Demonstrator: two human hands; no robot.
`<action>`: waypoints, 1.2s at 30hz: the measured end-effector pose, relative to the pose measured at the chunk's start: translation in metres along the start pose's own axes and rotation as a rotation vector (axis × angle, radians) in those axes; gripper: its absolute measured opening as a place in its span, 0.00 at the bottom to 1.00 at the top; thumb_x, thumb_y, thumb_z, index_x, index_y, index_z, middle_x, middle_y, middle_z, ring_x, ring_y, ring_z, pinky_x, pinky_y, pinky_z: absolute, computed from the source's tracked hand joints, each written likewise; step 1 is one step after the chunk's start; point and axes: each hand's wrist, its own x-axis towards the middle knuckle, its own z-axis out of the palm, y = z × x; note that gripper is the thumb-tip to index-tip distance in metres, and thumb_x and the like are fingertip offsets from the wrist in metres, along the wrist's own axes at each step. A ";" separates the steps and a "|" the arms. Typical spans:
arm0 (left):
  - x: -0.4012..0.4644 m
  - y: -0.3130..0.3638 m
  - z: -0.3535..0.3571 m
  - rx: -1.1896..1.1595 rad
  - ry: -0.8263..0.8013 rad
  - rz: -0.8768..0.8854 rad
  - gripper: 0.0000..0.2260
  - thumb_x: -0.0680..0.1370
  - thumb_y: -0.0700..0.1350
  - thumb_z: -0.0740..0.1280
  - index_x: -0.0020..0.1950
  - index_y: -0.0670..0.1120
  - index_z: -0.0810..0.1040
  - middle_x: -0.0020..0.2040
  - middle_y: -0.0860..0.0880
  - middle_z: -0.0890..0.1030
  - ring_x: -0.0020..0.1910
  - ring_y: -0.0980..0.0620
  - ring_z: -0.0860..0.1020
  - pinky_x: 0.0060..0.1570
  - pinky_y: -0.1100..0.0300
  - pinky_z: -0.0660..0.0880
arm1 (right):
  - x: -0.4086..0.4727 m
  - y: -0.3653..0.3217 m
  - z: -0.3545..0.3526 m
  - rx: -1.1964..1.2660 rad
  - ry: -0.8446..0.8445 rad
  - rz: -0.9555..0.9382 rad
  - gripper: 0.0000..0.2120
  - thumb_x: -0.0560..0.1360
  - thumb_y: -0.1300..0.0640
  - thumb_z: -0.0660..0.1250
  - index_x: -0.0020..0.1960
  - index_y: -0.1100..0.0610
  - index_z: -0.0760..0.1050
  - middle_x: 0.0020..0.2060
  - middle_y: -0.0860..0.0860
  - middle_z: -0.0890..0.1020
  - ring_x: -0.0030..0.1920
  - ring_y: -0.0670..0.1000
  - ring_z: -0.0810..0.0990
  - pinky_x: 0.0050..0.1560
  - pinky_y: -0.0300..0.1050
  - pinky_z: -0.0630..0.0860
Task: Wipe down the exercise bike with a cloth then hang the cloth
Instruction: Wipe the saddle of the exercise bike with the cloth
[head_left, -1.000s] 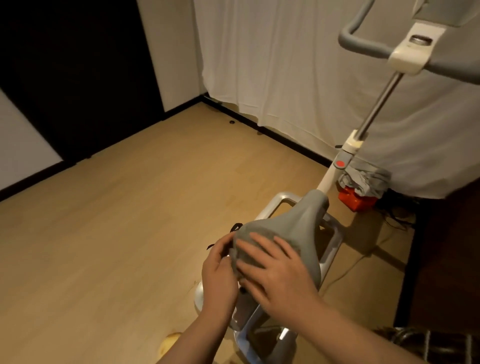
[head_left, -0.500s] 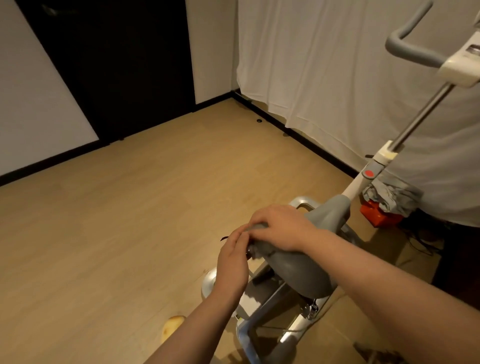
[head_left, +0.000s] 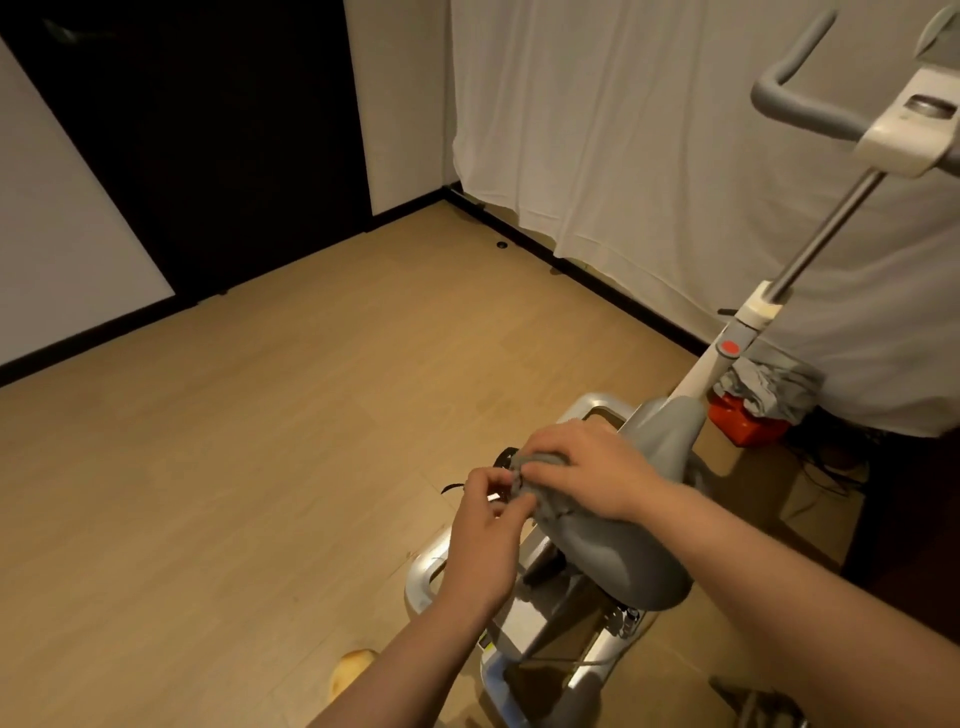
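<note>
Cloth gathered off the saddle
Right hand (head_left: 587, 470), flat 1 s ago, now bunches the cloth (head_left: 540, 462); left hand (head_left: 485, 530) pinches its edge beside the saddle (head_left: 623, 561).

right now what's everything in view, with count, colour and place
grey padded bike saddle: one, grey, centre right, on the bike
small grey wiping cloth: one, grey, bunched on the saddle's left side under the hands
silver and white exercise bike frame: one, below the saddle
grey curved handlebar: one, top right
red round knob: one, on the white post
crumpled grey fabric: one, on an orange box beside the post
white hanging sheet: one, back wall
light wooden floor: left and centre
dark doorway: one, top left
left hand: pinches the cloth's edge
right hand: curled over the cloth on the saddle
</note>
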 end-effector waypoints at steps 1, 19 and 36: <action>0.001 0.000 -0.001 0.006 -0.042 0.006 0.09 0.77 0.41 0.66 0.56 0.49 0.74 0.51 0.56 0.78 0.47 0.62 0.78 0.46 0.67 0.75 | 0.005 0.005 -0.005 0.052 0.000 0.096 0.15 0.76 0.38 0.59 0.53 0.42 0.80 0.48 0.40 0.81 0.51 0.46 0.77 0.55 0.50 0.72; 0.031 -0.008 -0.014 0.273 -0.283 0.017 0.20 0.65 0.54 0.73 0.50 0.56 0.68 0.54 0.52 0.73 0.53 0.54 0.75 0.50 0.55 0.77 | 0.015 -0.010 0.002 -0.048 0.053 0.393 0.17 0.74 0.39 0.56 0.49 0.45 0.80 0.45 0.44 0.82 0.50 0.50 0.77 0.59 0.52 0.69; 0.046 0.007 -0.032 0.357 -0.461 0.211 0.12 0.77 0.39 0.66 0.57 0.54 0.75 0.56 0.58 0.76 0.55 0.63 0.75 0.56 0.67 0.74 | -0.062 -0.043 0.029 0.074 0.487 0.695 0.20 0.81 0.43 0.51 0.72 0.41 0.64 0.73 0.40 0.64 0.74 0.42 0.57 0.76 0.49 0.47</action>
